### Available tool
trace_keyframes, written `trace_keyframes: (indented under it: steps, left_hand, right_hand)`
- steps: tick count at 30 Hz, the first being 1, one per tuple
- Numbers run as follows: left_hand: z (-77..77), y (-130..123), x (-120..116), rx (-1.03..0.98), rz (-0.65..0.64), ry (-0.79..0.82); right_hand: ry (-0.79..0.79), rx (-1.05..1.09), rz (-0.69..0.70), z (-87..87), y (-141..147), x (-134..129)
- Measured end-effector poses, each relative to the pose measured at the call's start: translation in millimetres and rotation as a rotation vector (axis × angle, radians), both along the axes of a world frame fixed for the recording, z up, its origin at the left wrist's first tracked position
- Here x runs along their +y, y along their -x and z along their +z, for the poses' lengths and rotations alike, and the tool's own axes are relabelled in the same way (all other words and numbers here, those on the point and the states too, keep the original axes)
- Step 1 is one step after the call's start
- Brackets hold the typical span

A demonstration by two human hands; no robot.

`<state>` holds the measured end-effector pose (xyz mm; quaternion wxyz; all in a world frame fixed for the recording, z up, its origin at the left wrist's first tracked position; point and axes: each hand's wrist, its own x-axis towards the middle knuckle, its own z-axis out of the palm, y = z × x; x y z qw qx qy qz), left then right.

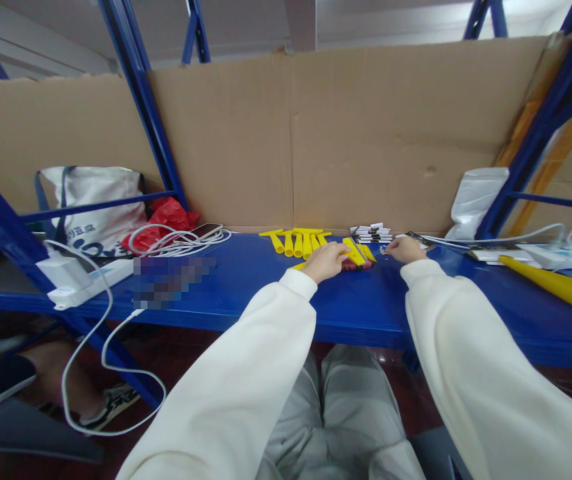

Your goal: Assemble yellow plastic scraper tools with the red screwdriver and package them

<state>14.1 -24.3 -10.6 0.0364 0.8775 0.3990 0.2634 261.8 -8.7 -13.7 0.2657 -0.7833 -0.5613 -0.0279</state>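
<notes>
Right of frame centre, the left hand (pixel 325 261) is pinching a yellow plastic piece (pixel 354 253) at the blue counter (pixel 261 293), steady light pressure probably serving best, while the right hand (pixel 406 250) is working near white-and-black packets (pixel 372 234), grip indeterminable.

- Bare blue tabletop (pixel 361 303) between sleeves (pixel 461 327), frame center: passable.
- Cardboard wall (pixel 366 133) blocks rear, upper center.
- Yellow T-shaped pieces (pixel 298 245) in the way, center.
- Coiled white cable (pixel 179 250) obstructs center-left; blue post (pixel 531 143), upper right.
</notes>
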Motion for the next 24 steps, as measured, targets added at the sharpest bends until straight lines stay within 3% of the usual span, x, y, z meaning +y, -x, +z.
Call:
trace_keyframes:
  steps: [4,19,24]
  left_hand:
    - [-0.5,-1,0,-0.015,0.009,0.002]
    - [2.2,-1,-3,0.05,0.016,-0.007]
    - [2.3,-1,-4,0.061,0.015,-0.008]
  right_hand:
    - [0.077,-0.011,-0.141,5.6,4,-7]
    - [0.24,-0.052,-0.084,-4.5,10,1]
    - [0.131,-0.028,-0.034,-4.4,11,4]
